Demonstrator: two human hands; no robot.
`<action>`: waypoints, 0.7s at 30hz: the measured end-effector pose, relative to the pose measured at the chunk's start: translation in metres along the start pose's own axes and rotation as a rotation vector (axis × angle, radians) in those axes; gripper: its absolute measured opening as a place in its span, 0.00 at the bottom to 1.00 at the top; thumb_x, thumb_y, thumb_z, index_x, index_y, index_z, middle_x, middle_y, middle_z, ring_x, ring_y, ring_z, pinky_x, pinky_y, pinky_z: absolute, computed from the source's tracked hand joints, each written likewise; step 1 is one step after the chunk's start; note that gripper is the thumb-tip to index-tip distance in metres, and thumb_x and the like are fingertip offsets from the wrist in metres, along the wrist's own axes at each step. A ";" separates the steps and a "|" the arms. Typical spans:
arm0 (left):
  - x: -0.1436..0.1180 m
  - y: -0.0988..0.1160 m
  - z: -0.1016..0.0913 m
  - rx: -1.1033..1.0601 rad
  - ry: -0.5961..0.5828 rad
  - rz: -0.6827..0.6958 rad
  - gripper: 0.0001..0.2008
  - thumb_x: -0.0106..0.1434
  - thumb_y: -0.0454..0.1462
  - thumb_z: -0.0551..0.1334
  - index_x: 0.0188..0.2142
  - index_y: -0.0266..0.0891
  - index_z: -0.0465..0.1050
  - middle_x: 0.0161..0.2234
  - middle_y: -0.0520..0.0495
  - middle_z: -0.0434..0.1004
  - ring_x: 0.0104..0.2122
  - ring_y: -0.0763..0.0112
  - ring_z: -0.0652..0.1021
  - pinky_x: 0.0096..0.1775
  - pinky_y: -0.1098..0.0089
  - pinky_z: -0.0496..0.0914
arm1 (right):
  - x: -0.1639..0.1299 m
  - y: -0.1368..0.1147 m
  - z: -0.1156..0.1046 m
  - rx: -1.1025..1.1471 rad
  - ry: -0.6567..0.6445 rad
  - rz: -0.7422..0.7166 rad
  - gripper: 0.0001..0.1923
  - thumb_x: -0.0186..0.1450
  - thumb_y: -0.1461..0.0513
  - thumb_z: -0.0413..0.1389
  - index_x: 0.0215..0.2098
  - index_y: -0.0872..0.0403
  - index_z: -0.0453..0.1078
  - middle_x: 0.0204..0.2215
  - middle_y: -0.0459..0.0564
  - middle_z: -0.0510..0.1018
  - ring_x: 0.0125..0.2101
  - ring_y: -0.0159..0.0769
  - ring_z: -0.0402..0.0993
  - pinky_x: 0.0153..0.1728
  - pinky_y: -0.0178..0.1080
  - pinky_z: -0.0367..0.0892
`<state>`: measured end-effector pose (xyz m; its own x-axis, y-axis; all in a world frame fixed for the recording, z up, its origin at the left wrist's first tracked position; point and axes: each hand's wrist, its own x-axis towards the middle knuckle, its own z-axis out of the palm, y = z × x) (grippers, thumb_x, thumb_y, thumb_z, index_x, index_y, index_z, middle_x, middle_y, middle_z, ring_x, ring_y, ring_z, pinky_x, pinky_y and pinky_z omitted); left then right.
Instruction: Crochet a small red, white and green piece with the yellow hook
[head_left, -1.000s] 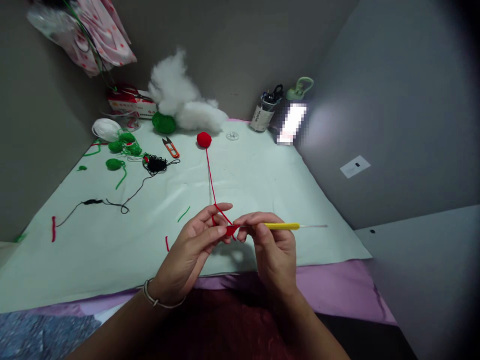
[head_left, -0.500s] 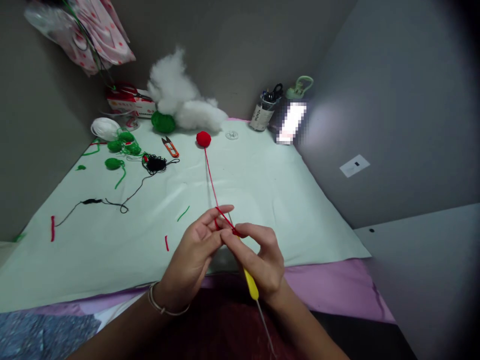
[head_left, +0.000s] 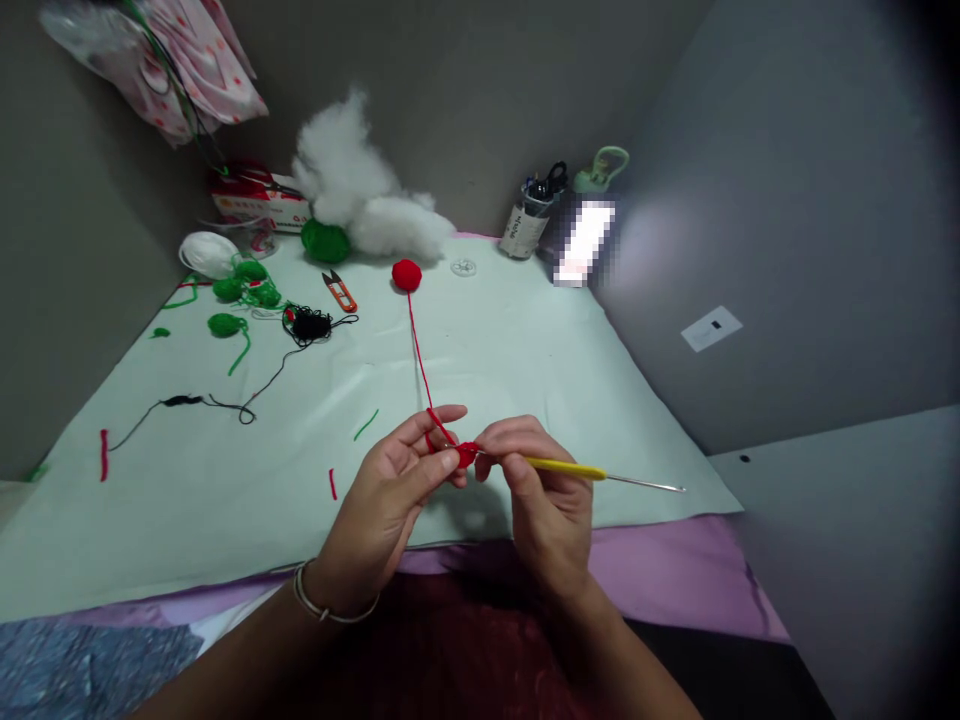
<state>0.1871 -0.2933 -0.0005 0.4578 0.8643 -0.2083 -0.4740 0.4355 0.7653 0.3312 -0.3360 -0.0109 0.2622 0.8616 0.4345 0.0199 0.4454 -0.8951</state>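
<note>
Fingers [head_left: 439, 462] of the left hand [head_left: 390, 505] are pinched shut on a small red crochet piece [head_left: 466, 454], with the red yarn strand [head_left: 420, 360] looped over the forefinger and running up the worktop [head_left: 525, 360] to a red yarn ball [head_left: 406, 275] near the far edge. Right hand [head_left: 544, 500] has its thumb and forefinger closed around the yellow handle of a crochet hook [head_left: 570, 468], whose hook end meets the red piece while the metal tail points out to the right. Both hands hover just above the near edge of the pale green sheet, the piece held between them. Farther back lie orange thread snips [head_left: 341, 292], a black thread tangle [head_left: 311, 325], several green yarn pieces [head_left: 240, 295], a green yarn ball [head_left: 325, 241] and a heap of white stuffing [head_left: 367, 195]. A cup of tools [head_left: 529, 222] stands by the wall
</note>
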 end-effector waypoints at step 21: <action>-0.002 -0.009 -0.006 0.111 -0.033 0.024 0.14 0.65 0.38 0.72 0.50 0.44 0.82 0.36 0.49 0.81 0.38 0.70 0.78 0.46 0.69 0.71 | -0.004 0.000 0.003 -0.093 -0.001 -0.012 0.09 0.74 0.64 0.56 0.43 0.48 0.79 0.38 0.48 0.83 0.37 0.35 0.80 0.36 0.40 0.79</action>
<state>0.1858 -0.2979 -0.0108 0.4723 0.8649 -0.1702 -0.3999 0.3823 0.8330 0.3269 -0.3385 -0.0123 0.2606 0.8566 0.4454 0.1130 0.4311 -0.8952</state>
